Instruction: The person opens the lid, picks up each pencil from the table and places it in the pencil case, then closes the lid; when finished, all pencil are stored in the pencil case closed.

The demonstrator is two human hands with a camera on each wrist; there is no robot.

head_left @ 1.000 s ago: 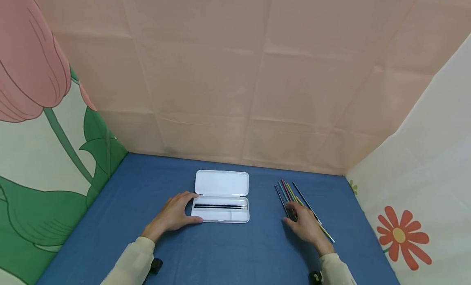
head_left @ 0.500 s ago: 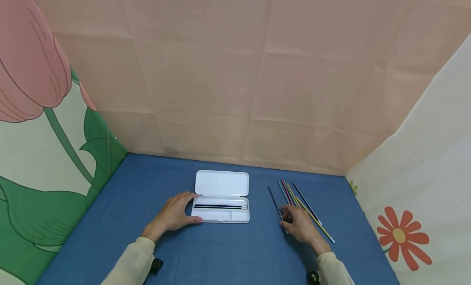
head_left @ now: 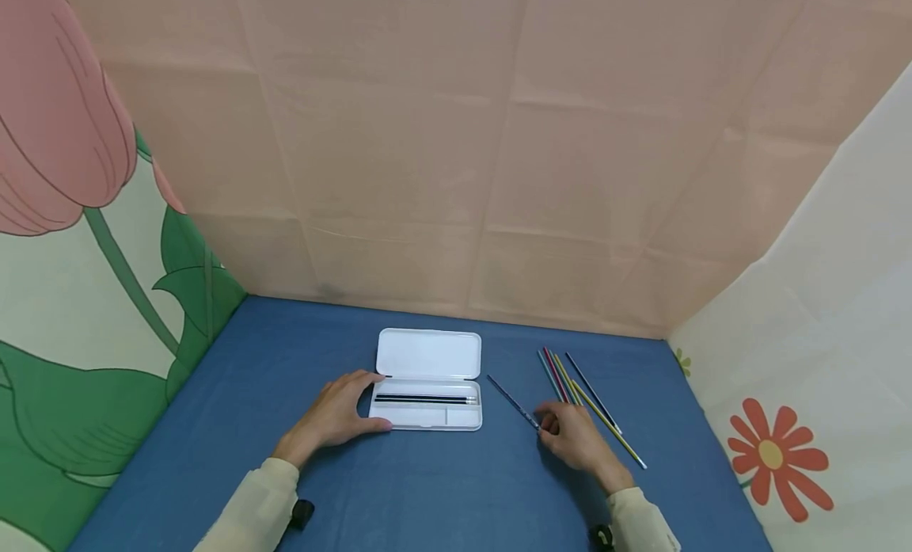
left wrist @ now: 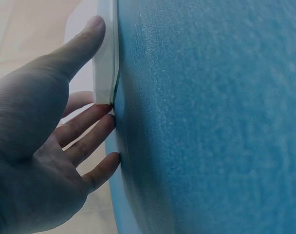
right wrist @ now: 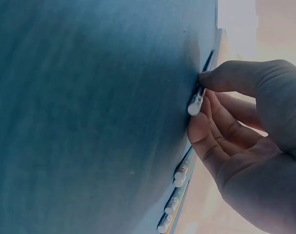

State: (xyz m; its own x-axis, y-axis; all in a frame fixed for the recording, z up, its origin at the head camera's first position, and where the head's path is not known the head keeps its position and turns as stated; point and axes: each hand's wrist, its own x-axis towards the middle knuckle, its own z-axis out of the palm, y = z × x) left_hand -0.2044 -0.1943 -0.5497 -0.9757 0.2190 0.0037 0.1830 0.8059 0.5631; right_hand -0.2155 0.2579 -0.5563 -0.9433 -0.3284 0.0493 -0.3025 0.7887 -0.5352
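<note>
1. The right hand point(head_left: 575, 436) pinches one pencil point(head_left: 513, 402) between thumb and fingertips. In the head view the fingers cover the pencil's near end, which the right wrist view shows as a blunt white end point(right wrist: 193, 108).
2. The pinched pencil is slim and dark bluish, with pale markings toward the white end that are too blurred to make out. It slants between the white pencil case point(head_left: 409, 416) and the loose pencils point(head_left: 609, 424), its far end near the case's right side but apart from it. Whether it touches the blue surface point(head_left: 442, 489) cannot be told.
3. The loose pencils, among them teal, red, yellow and dark ones, fan out just beside the right hand, which hides the lower parts of several. Their exact number is hard to make out.
4. The left hand point(head_left: 335, 413) is spread at the case's left end, thumb along the near edge, hiding part of that end. The left wrist view cuts the case off at the top.
5. The case's lid point(head_left: 429, 354) lies open; dark pencils point(head_left: 425, 399) rest in the back compartment.
6. Both sleeves point(head_left: 249, 508) are cut off by the head view's bottom edge.
</note>
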